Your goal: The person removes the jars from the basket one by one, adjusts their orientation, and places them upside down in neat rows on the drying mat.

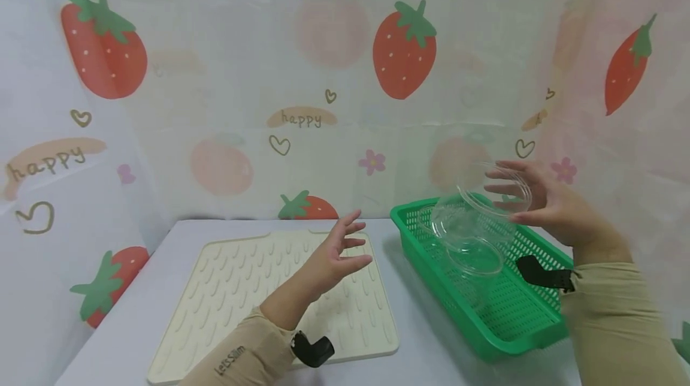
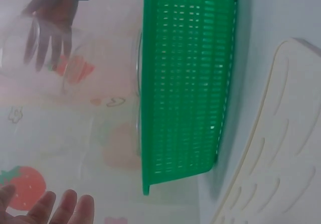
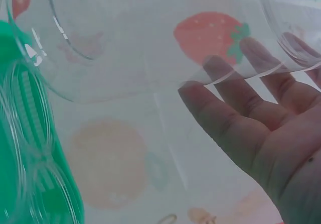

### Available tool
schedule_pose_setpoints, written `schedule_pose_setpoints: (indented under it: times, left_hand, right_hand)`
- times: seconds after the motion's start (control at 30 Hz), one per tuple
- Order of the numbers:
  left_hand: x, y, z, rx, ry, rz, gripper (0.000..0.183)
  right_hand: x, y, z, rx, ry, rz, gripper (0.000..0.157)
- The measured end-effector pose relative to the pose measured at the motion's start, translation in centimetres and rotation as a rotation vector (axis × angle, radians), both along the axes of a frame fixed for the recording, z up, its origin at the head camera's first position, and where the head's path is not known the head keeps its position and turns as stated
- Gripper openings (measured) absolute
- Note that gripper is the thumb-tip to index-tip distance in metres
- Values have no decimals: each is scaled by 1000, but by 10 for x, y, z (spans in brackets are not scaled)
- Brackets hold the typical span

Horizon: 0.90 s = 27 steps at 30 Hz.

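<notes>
One clear container (image 1: 478,207) gripped, right hand (image 1: 547,206); left hand (image 1: 333,260) half-spread.

Backdrop (image 1: 242,68), 9 o'clock, head view: "happy", handwritten style, on peach patch (image 1: 59,151).
Backdrop, between 10 and 11, near centre: "happy", second peach patch (image 1: 302,117).
Backdrop, between 2 and 3: only "h" legible, third peach patch (image 1: 535,120).
Left sleeve (image 1: 237,357), 7 o'clock: "LetsSlim", dark print.

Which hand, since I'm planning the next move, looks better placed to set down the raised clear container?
Probably the right hand: it holds the clear container above the green basket; the left hand is empty, over the cream mat.
</notes>
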State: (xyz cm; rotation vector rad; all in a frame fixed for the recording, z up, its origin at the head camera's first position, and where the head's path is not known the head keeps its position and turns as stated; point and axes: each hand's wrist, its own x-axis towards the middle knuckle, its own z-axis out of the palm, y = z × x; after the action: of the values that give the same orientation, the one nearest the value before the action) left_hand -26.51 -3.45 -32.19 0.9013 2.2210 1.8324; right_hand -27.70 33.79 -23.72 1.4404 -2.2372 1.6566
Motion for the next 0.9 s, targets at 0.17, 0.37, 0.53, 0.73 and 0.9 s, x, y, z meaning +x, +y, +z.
schedule_pose_setpoints:
  times: [0.17, 0.37, 0.53, 0.73, 0.9]
  left_hand:
    - [-12, -10, -10, 17, -7, 20, 77]
    - [-20, -22, -18, 52, 7, 48, 76]
    - [-20, -32, -18, 77, 14, 62, 75]
    - [-17, -43, -15, 106, 25, 71, 74]
    - [-17, -51, -14, 107, 36, 80, 74]
  right_hand:
    - [-5, -26, -2, -119, -30, 87, 75]
    - [-9, -55, -7, -262, -21, 136, 74]
    - [-13, -78, -11, -354, -9, 204, 76]
    - [-13, -105, -19, -383, 2, 187, 76]
    - [-13, -125, -30, -427, -32, 184, 75]
